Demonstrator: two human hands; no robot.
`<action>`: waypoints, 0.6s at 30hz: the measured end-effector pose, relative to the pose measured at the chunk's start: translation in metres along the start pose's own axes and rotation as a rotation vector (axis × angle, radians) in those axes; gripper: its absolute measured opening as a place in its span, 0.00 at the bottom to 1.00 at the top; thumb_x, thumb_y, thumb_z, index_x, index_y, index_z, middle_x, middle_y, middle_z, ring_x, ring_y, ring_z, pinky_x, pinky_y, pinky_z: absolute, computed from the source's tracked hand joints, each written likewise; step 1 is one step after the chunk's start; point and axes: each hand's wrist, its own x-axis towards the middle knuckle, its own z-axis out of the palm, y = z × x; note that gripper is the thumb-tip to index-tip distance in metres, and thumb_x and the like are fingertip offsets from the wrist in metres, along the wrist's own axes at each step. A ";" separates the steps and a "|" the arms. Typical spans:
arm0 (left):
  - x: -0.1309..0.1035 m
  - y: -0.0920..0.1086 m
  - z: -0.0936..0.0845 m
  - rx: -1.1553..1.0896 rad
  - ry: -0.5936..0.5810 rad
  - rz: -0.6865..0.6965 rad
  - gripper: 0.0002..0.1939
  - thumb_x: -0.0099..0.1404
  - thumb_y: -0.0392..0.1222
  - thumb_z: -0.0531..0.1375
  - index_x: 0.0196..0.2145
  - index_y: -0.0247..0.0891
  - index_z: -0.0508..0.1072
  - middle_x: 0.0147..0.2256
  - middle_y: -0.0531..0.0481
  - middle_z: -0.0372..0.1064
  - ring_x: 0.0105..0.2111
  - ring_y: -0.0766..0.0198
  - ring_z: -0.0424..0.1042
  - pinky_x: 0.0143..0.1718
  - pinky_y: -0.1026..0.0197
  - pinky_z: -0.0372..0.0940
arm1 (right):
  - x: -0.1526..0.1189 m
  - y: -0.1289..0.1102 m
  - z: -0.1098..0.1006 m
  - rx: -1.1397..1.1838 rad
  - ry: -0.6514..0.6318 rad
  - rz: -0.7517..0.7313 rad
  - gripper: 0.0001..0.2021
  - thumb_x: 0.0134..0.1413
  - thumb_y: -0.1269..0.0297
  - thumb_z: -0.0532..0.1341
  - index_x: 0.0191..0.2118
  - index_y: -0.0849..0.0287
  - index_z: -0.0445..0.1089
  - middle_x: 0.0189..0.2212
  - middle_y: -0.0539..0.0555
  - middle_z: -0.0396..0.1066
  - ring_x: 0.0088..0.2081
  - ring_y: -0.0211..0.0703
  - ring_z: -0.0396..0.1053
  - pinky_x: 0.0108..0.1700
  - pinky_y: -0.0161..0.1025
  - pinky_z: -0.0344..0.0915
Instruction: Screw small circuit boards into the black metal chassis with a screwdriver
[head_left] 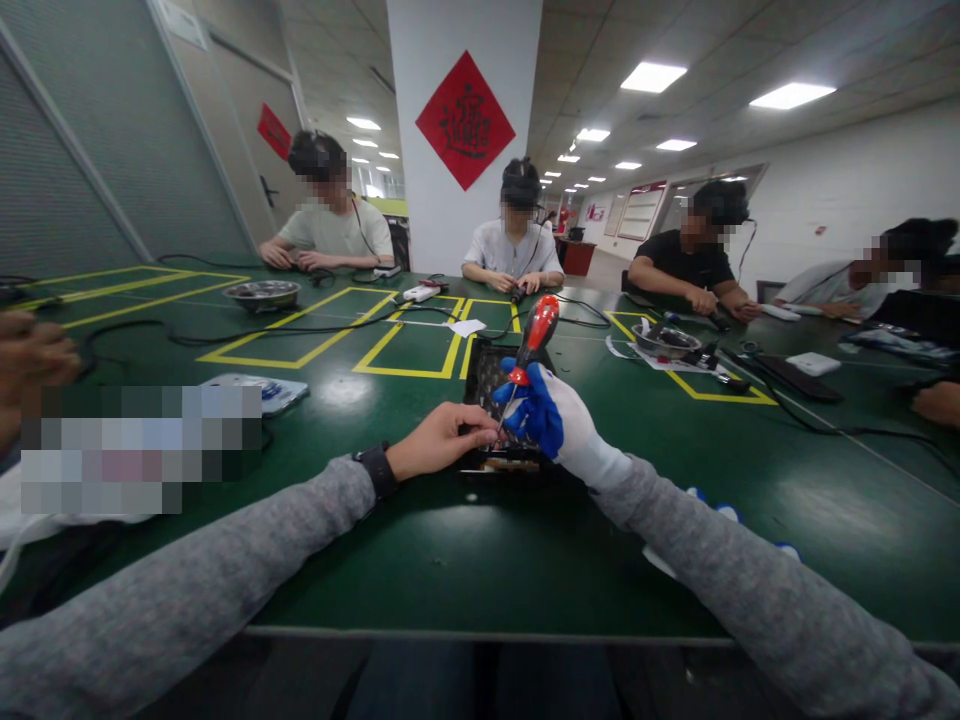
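My right hand (566, 415), in a white glove with blue-coated fingers, is wrapped round a screwdriver (541, 328) with a red and black handle. The shaft slants down to the left, its tip over an open black case (480, 372) with small parts or a pattern inside. My bare left hand (439, 440), a dark band at its wrist, has thumb and fingers pinched together beside the screwdriver's tip. Whatever lies between those fingertips is too small to make out. Both hands cover part of the case, whose near edge shows a light, brownish strip.
Metal bowls stand at the back left (262, 294) and on the right (666, 342). Cables cross the green table (420, 560), marked with yellow tape. White-and-blue gloves (727, 513) lie beneath my right forearm. Several people sit around; a blurred hand (34, 365) is at left.
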 end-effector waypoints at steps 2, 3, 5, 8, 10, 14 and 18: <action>0.000 0.000 0.000 -0.003 -0.015 0.002 0.14 0.62 0.46 0.56 0.34 0.32 0.74 0.34 0.45 0.73 0.36 0.63 0.70 0.40 0.61 0.63 | 0.000 0.001 -0.002 0.008 -0.013 -0.019 0.20 0.52 0.52 0.57 0.45 0.60 0.65 0.27 0.50 0.72 0.19 0.32 0.66 0.21 0.31 0.65; 0.000 0.000 0.000 -0.003 -0.012 -0.010 0.14 0.62 0.47 0.56 0.33 0.32 0.74 0.33 0.46 0.73 0.35 0.63 0.70 0.39 0.62 0.63 | 0.000 0.002 -0.002 0.001 -0.011 -0.031 0.19 0.52 0.52 0.57 0.45 0.59 0.64 0.27 0.50 0.71 0.19 0.31 0.65 0.21 0.30 0.65; 0.000 0.000 0.001 -0.021 0.018 -0.056 0.15 0.60 0.48 0.57 0.33 0.31 0.73 0.30 0.47 0.73 0.31 0.65 0.70 0.35 0.63 0.63 | -0.001 0.002 -0.001 -0.021 -0.011 -0.043 0.18 0.52 0.51 0.58 0.45 0.57 0.64 0.28 0.49 0.71 0.19 0.31 0.65 0.21 0.30 0.65; -0.001 0.000 0.003 -0.091 0.056 -0.111 0.15 0.60 0.48 0.58 0.35 0.31 0.72 0.26 0.49 0.72 0.27 0.67 0.69 0.32 0.64 0.63 | -0.003 0.003 0.001 -0.045 0.001 -0.051 0.17 0.51 0.51 0.59 0.43 0.56 0.61 0.28 0.49 0.72 0.20 0.31 0.67 0.21 0.31 0.66; -0.001 -0.001 0.003 -0.117 0.047 -0.101 0.14 0.61 0.47 0.57 0.35 0.31 0.72 0.27 0.48 0.73 0.28 0.66 0.70 0.34 0.63 0.64 | -0.003 0.002 0.003 -0.051 0.027 -0.050 0.17 0.50 0.51 0.60 0.41 0.55 0.60 0.28 0.49 0.72 0.19 0.32 0.67 0.20 0.31 0.66; 0.000 -0.002 0.000 -0.024 0.059 -0.024 0.14 0.64 0.45 0.54 0.32 0.33 0.75 0.32 0.47 0.72 0.35 0.65 0.69 0.41 0.61 0.62 | -0.005 -0.002 0.006 -0.030 0.041 -0.007 0.17 0.50 0.53 0.60 0.43 0.57 0.61 0.27 0.50 0.72 0.19 0.34 0.68 0.19 0.32 0.66; 0.001 -0.004 -0.002 0.078 0.149 0.016 0.13 0.62 0.46 0.56 0.35 0.34 0.76 0.34 0.47 0.70 0.35 0.65 0.68 0.40 0.62 0.61 | -0.006 -0.006 0.005 -0.020 0.014 -0.016 0.20 0.52 0.54 0.58 0.48 0.59 0.63 0.27 0.51 0.72 0.21 0.34 0.69 0.22 0.32 0.68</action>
